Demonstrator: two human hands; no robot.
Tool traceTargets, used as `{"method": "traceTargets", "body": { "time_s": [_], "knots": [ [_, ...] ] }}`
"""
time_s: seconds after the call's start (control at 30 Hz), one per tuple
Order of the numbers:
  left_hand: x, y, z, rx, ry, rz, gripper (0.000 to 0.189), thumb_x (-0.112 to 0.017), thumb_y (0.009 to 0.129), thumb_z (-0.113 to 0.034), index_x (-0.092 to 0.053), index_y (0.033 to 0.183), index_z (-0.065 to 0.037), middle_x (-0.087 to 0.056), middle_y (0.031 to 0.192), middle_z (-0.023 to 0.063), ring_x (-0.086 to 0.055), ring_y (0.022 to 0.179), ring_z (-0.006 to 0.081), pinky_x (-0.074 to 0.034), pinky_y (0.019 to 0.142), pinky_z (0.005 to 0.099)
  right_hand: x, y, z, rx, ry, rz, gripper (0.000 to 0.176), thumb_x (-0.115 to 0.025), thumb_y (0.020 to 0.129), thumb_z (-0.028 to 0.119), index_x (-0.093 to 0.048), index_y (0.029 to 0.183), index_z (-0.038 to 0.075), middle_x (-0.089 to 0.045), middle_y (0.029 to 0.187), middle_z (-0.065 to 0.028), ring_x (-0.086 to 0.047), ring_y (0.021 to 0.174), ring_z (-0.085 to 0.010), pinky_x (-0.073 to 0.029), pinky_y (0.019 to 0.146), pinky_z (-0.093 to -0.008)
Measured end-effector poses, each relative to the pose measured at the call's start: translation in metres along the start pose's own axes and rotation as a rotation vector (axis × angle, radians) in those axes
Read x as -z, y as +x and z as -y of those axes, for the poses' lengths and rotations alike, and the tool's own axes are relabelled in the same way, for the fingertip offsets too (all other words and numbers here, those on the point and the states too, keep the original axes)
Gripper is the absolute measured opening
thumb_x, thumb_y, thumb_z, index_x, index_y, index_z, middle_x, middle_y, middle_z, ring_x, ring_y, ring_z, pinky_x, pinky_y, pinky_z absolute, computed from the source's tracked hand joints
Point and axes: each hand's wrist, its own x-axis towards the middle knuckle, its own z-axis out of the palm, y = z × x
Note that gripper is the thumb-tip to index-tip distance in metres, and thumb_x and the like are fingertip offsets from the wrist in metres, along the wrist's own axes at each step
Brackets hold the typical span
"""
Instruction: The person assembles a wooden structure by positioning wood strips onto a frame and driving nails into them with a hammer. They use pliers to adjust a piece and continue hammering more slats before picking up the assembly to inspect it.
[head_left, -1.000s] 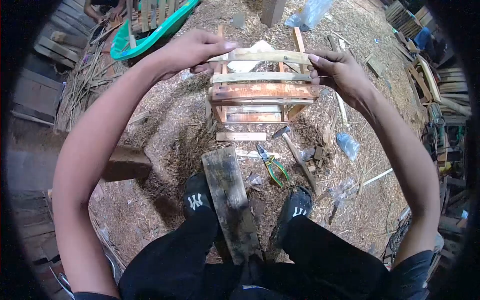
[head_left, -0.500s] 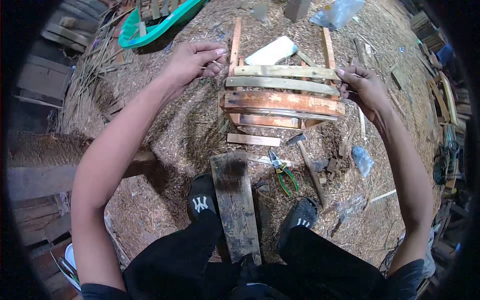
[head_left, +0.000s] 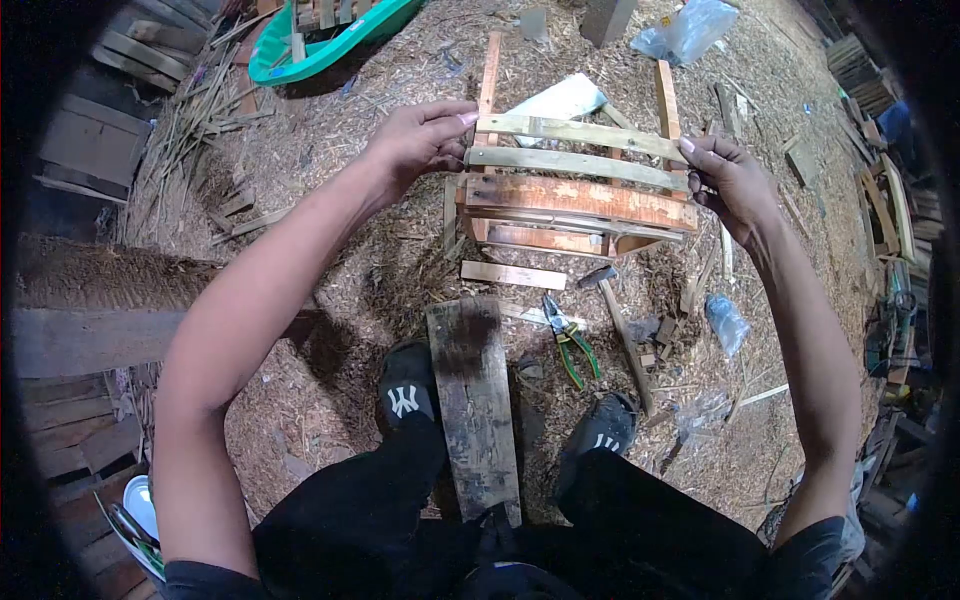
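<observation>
A curved pale slat lies across the two uprights of a reddish wooden frame. At the slat's left end is my left hand, its thumb and fingers closed on that end. My right hand pinches the right end with thumb and fingertips. Just below, a second pale slat runs parallel to it, and a wider reddish board sits beneath that. Behind the slats lies a white wrapped item.
Nearer me on the shavings-covered ground lie a flat wood strip, pliers and a hammer. A dark-stained plank stretches between my feet. A green plastic tub stands at upper left, plastic bags at upper right.
My left hand has moved right and closed on the slat's left end, where it was apart before. My right hand remains at the other end. The view has shifted slightly.
</observation>
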Motion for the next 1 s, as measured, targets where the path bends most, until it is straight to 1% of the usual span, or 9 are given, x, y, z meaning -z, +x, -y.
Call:
{"method": "traceTargets", "body": {
  "time_s": [0.07, 0.17, 0.3, 0.37, 0.47, 0.63, 0.73, 0.93, 1.0],
  "knots": [
    [0.002, 0.004, 0.004, -0.031, -0.024, 0.027, 0.049, -0.07, 0.1, -0.028, -0.061, 0.138, 0.001, -0.071, 0.101, 0.0024, -0.059, 0.077, 0.0076, -0.051, 0.073, 0.0266, 0.001, 0.001, -0.001, 0.003, 0.012, 0.009, 0.02, -0.077, 0.095, 0.025, -0.07, 0.102, 0.007, -0.064, 0.079, 0.0042, -0.055, 0.063, -0.0051, -0.043, 0.058, -0.0216],
    [0.0, 0.002, 0.001, -0.003, -0.062, 0.039, 0.057, -0.072, 0.098, -0.029, -0.056, 0.141, 0.005, -0.072, 0.101, 0.0031, -0.058, 0.077, 0.0079, -0.05, 0.072, 0.0263, 0.001, 0.002, -0.003, 0.01, 0.013, 0.008, 0.02, -0.077, 0.095, 0.025, -0.069, 0.102, 0.007, -0.063, 0.079, 0.0041, -0.055, 0.063, -0.005, -0.043, 0.058, -0.0218],
    [-0.003, 0.008, 0.008, -0.074, -0.066, 0.07, 0.064, -0.074, 0.097, -0.027, -0.049, 0.146, 0.007, -0.072, 0.108, 0.0073, -0.063, 0.083, 0.0113, -0.053, 0.076, 0.0266, -0.001, -0.001, 0.002, 0.008, 0.012, 0.018, 0.022, -0.077, 0.095, 0.025, -0.07, 0.102, 0.005, -0.065, 0.081, 0.0023, -0.056, 0.065, -0.0059, -0.045, 0.055, -0.022],
    [-0.007, 0.008, 0.007, -0.027, -0.04, 0.064, 0.063, -0.071, 0.099, -0.022, -0.044, 0.151, 0.002, -0.068, 0.121, 0.0089, -0.067, 0.109, 0.0138, -0.057, 0.091, 0.0293, -0.004, -0.004, 0.005, 0.005, 0.008, 0.024, 0.023, -0.078, 0.094, 0.024, -0.07, 0.102, 0.004, -0.066, 0.082, 0.0013, -0.057, 0.065, -0.0065, -0.047, 0.055, -0.0224],
    [-0.008, 0.011, 0.006, 0.006, -0.121, 0.074, 0.069, -0.074, 0.097, -0.021, -0.04, 0.153, 0.003, -0.068, 0.122, 0.0099, -0.068, 0.105, 0.0131, -0.058, 0.092, 0.029, -0.009, -0.01, 0.008, 0.089, -0.163, -0.095, 0.023, -0.078, 0.093, 0.021, -0.071, 0.101, 0.001, -0.067, 0.084, -0.0015, -0.059, 0.068, -0.0081, -0.051, 0.056, -0.0237],
    [-0.017, 0.0, -0.009, 0.102, -0.074, 0.088, 0.038, -0.072, 0.098, -0.034, -0.068, 0.123, -0.007, -0.07, 0.107, 0.0004, -0.068, 0.095, 0.0126, -0.057, 0.084, 0.0278, -0.013, -0.008, 0.004, 0.091, -0.168, -0.1, 0.027, -0.08, 0.091, 0.016, -0.066, 0.106, -0.002, -0.066, 0.085, -0.0048, -0.061, 0.07, -0.0103, -0.056, 0.061, -0.0249],
    [-0.018, 0.002, -0.006, 0.106, -0.07, 0.029, 0.033, -0.069, 0.099, -0.03, -0.068, 0.122, -0.006, -0.071, 0.111, 0.0079, -0.067, 0.099, 0.0152, -0.055, 0.088, 0.0349, -0.008, -0.004, 0.006, 0.037, -0.137, -0.057, 0.034, -0.081, 0.09, 0.016, -0.06, 0.113, 0.001, -0.065, 0.086, -0.0056, -0.062, 0.07, -0.0102, -0.056, 0.06, -0.0249],
    [-0.011, 0.002, -0.003, 0.107, -0.127, 0.105, 0.037, -0.065, 0.101, -0.033, -0.066, 0.13, -0.008, -0.07, 0.117, 0.0076, -0.062, 0.111, 0.0192, -0.049, 0.103, 0.0403, -0.001, 0.0, -0.001, -0.038, 0.035, 0.044, 0.025, -0.081, 0.09, 0.015, -0.061, 0.103, 0.006, -0.066, 0.087, -0.0043, -0.062, 0.07, -0.0095, -0.056, 0.059, -0.0242],
    [-0.015, 0.0, -0.008, 0.131, -0.126, 0.081, 0.037, -0.065, 0.102, -0.032, -0.066, 0.13, -0.008, -0.07, 0.117, 0.0075, -0.063, 0.11, 0.0192, -0.05, 0.101, 0.0394, -0.002, -0.001, -0.001, -0.035, 0.037, 0.045, 0.023, -0.081, 0.091, 0.015, -0.061, 0.1, 0.008, -0.067, 0.087, -0.0039, -0.063, 0.069, -0.0091, -0.056, 0.059, -0.024]
  ]
}}
